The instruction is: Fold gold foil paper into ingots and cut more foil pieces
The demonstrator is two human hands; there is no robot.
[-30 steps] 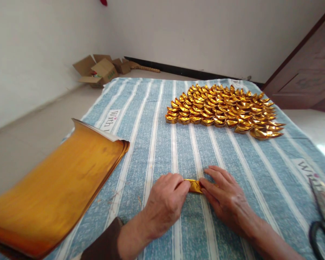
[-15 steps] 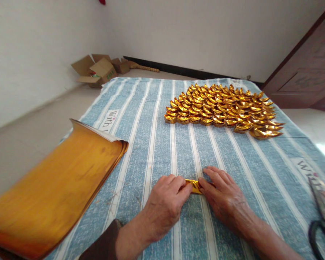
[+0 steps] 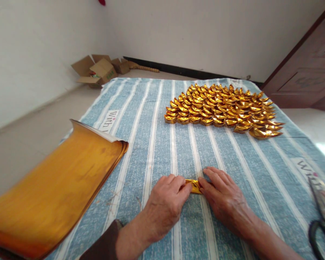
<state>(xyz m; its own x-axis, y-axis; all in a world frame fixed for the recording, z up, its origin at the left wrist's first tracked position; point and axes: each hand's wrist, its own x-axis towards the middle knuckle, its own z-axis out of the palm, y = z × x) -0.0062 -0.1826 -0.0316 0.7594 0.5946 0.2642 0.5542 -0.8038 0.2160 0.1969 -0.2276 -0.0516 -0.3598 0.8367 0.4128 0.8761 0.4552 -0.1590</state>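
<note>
Your left hand point(image 3: 166, 202) and right hand point(image 3: 227, 196) hide the ends of the gold strip point(image 3: 194, 186); left edge cuts the gold sheets point(image 3: 59, 184), right edge the black loop point(image 3: 312, 236).

Glossy foil strip point(image 3: 194, 187), matt cloth point(image 3: 162, 151)

On the cloth point(image 3: 138, 151), on its near part, the strip point(image 3: 194, 186) lies between the left hand point(image 3: 165, 202) and the right hand point(image 3: 224, 195), touching both. Left of them lies the paper stack point(image 3: 62, 184); the scissors point(image 3: 312, 236) lie to the right, past the right hand. Behind, toward the far right, the folded pieces point(image 3: 219, 108) stand in rows. Beyond the far left corner, boxes point(image 3: 105, 70) sit on the floor point(image 3: 48, 130); the door point(image 3: 300, 79) is behind, at right.
</note>
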